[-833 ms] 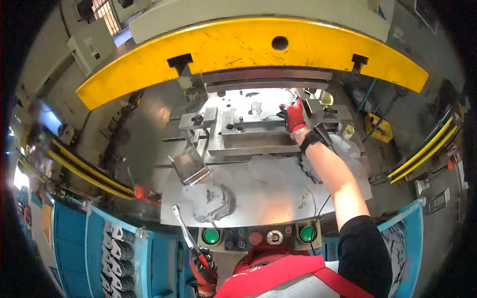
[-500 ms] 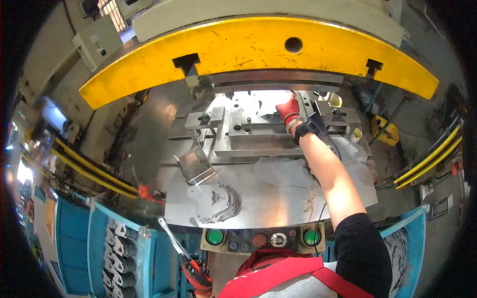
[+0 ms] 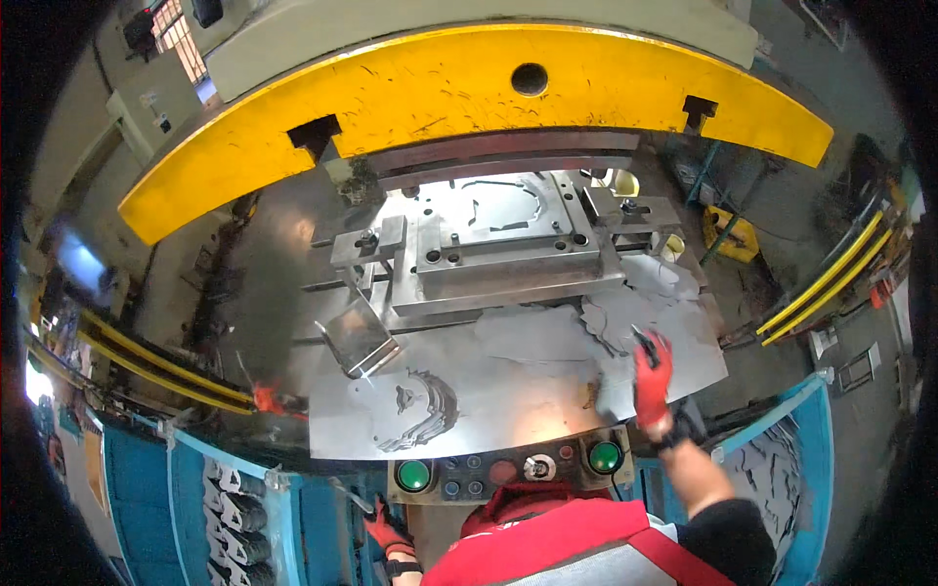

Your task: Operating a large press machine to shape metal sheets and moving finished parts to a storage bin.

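My right hand [image 3: 653, 381], in a red glove with dark fingertips, is over the right part of the metal table. Its fingers look apart, and I make out nothing held in them. Flat grey sheet-metal pieces [image 3: 625, 311] lie just beyond it. My left hand [image 3: 388, 532], also red-gloved, is low beside the control panel, closed round a long silver-headed hand tool [image 3: 354, 495]; blur hides its exact kind. On the press, the lower die [image 3: 508, 256] carries a bright flat plate [image 3: 503, 207] with a curved dark outline.
A yellow press beam [image 3: 440, 93] spans above the die. Stacked cut plates [image 3: 420, 410] and a bent metal block [image 3: 358, 337] rest on the table's left. Two green buttons [image 3: 413, 476] flank the control panel. Blue bins [image 3: 234, 452] of metal parts stand either side.
My right hand has drawn back from the die toward me, uncovering the plate there. My left hand and its tool have moved lower. The whole view has shifted slightly.
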Demonstrator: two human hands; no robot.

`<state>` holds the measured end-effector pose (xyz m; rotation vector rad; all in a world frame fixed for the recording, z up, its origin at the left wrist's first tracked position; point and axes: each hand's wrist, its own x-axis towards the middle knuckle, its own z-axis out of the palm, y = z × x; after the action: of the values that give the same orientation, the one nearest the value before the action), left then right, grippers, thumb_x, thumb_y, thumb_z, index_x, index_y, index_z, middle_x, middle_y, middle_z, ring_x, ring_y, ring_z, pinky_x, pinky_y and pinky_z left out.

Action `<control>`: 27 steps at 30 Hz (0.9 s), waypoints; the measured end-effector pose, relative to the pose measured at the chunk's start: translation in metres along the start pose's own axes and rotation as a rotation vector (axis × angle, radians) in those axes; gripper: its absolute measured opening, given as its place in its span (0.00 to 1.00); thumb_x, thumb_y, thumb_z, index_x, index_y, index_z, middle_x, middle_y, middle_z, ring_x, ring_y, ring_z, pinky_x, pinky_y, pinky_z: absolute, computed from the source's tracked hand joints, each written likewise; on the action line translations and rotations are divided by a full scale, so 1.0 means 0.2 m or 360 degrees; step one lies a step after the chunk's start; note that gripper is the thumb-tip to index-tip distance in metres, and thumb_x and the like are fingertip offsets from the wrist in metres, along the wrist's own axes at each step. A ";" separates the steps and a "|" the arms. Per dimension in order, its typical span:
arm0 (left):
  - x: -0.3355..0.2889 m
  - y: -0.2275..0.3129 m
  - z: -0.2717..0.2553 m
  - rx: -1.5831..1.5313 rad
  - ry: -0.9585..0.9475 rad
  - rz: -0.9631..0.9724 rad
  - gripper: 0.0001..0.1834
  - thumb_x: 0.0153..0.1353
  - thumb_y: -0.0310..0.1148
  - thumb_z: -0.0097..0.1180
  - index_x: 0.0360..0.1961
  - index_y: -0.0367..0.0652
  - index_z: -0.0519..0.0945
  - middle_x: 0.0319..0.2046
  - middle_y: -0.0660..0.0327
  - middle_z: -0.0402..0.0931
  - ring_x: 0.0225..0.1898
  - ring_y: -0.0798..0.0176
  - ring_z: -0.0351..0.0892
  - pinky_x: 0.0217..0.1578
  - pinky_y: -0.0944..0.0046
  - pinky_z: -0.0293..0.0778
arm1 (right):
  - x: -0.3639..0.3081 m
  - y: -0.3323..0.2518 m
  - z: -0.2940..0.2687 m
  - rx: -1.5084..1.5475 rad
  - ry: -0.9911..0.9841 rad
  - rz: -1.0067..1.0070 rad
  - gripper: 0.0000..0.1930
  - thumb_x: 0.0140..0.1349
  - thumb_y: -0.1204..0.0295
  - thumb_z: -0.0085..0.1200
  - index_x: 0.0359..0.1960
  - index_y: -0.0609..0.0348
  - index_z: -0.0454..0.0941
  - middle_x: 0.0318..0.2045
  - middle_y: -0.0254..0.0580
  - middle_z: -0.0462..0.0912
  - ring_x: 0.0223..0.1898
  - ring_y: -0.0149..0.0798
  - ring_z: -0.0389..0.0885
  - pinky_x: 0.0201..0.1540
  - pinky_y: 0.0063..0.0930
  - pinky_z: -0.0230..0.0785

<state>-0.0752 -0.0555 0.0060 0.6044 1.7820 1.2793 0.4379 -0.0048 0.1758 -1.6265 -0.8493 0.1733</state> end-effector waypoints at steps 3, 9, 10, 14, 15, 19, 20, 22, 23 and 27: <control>0.03 -0.02 0.12 -0.0402 -0.0211 -0.0388 0.29 0.60 0.44 0.46 0.60 0.44 0.59 0.51 0.53 0.66 0.48 0.55 0.68 0.48 0.54 0.64 | -0.40 0.46 -0.39 -0.0297 0.0332 0.0382 0.15 0.54 0.74 0.52 0.44 0.64 0.72 0.44 0.44 0.73 0.47 0.38 0.69 0.51 0.29 0.61; 0.20 -0.22 0.31 0.0550 -0.0505 0.0004 0.39 0.51 0.35 0.57 0.63 0.52 0.52 0.56 0.54 0.61 0.53 0.53 0.65 0.51 0.48 0.63 | -0.98 0.94 -0.37 0.0017 -0.0511 0.1239 0.29 0.46 0.65 0.60 0.50 0.63 0.67 0.46 0.48 0.74 0.48 0.44 0.70 0.50 0.35 0.62; 0.14 -0.16 0.34 0.0155 -0.0127 -0.0209 0.44 0.45 0.33 0.63 0.62 0.51 0.53 0.55 0.53 0.62 0.51 0.52 0.68 0.49 0.49 0.66 | -0.88 0.66 -0.30 -0.0233 -0.0472 0.1159 0.33 0.43 0.63 0.63 0.51 0.63 0.66 0.47 0.50 0.73 0.48 0.46 0.70 0.50 0.36 0.63; 0.06 0.01 0.43 0.0243 -0.0068 -0.0215 0.50 0.34 0.26 0.70 0.60 0.47 0.55 0.54 0.52 0.65 0.49 0.52 0.69 0.47 0.52 0.71 | -0.87 0.67 -0.28 -0.0666 -0.0309 0.1191 0.44 0.32 0.61 0.68 0.54 0.63 0.61 0.49 0.57 0.71 0.51 0.53 0.69 0.51 0.39 0.63; 0.04 -0.01 0.45 0.0359 0.0217 0.0042 0.50 0.34 0.27 0.70 0.60 0.47 0.55 0.54 0.52 0.65 0.49 0.50 0.70 0.47 0.51 0.71 | -0.88 0.68 -0.28 -0.0652 -0.0300 0.1194 0.44 0.32 0.61 0.68 0.54 0.63 0.61 0.49 0.57 0.71 0.51 0.53 0.69 0.51 0.39 0.63; 0.00 0.06 0.44 0.0419 0.0005 -0.0115 0.54 0.32 0.37 0.72 0.61 0.49 0.54 0.53 0.49 0.66 0.49 0.46 0.70 0.48 0.52 0.70 | -0.88 0.67 -0.28 -0.0623 -0.0245 0.1161 0.43 0.31 0.62 0.68 0.53 0.63 0.62 0.45 0.54 0.75 0.48 0.53 0.72 0.50 0.38 0.65; -0.04 0.12 0.44 0.0407 0.0026 -0.0117 0.54 0.32 0.37 0.72 0.61 0.49 0.54 0.53 0.49 0.66 0.49 0.46 0.70 0.48 0.52 0.70 | -0.87 0.63 -0.28 -0.0570 -0.0248 0.1144 0.43 0.31 0.63 0.69 0.53 0.63 0.63 0.45 0.54 0.75 0.49 0.52 0.72 0.50 0.38 0.65; -0.12 0.26 0.48 0.0640 0.0056 -0.0265 0.57 0.29 0.41 0.73 0.62 0.51 0.51 0.52 0.46 0.66 0.49 0.45 0.70 0.49 0.52 0.69 | -0.88 0.63 -0.28 -0.0519 -0.0260 0.1117 0.43 0.31 0.63 0.69 0.53 0.63 0.63 0.45 0.54 0.74 0.49 0.51 0.72 0.50 0.38 0.65; -0.07 0.20 0.43 0.0625 0.0081 -0.0269 0.57 0.29 0.41 0.73 0.62 0.51 0.51 0.52 0.46 0.66 0.49 0.45 0.70 0.49 0.52 0.69 | -0.89 0.64 -0.27 -0.0546 -0.0235 0.1115 0.42 0.31 0.64 0.69 0.52 0.63 0.63 0.45 0.54 0.75 0.49 0.51 0.72 0.50 0.38 0.65; 0.00 0.10 0.39 0.0526 -0.0066 -0.0160 0.60 0.29 0.44 0.73 0.63 0.52 0.48 0.52 0.43 0.65 0.49 0.43 0.69 0.50 0.50 0.66 | -0.89 0.65 -0.29 -0.0503 -0.0276 0.1151 0.42 0.31 0.63 0.69 0.53 0.63 0.64 0.46 0.55 0.74 0.49 0.52 0.71 0.51 0.39 0.65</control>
<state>-0.0106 -0.0070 0.0140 0.7074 1.9790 0.9041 0.3969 -0.1590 0.0122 -2.1905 -0.3878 0.7226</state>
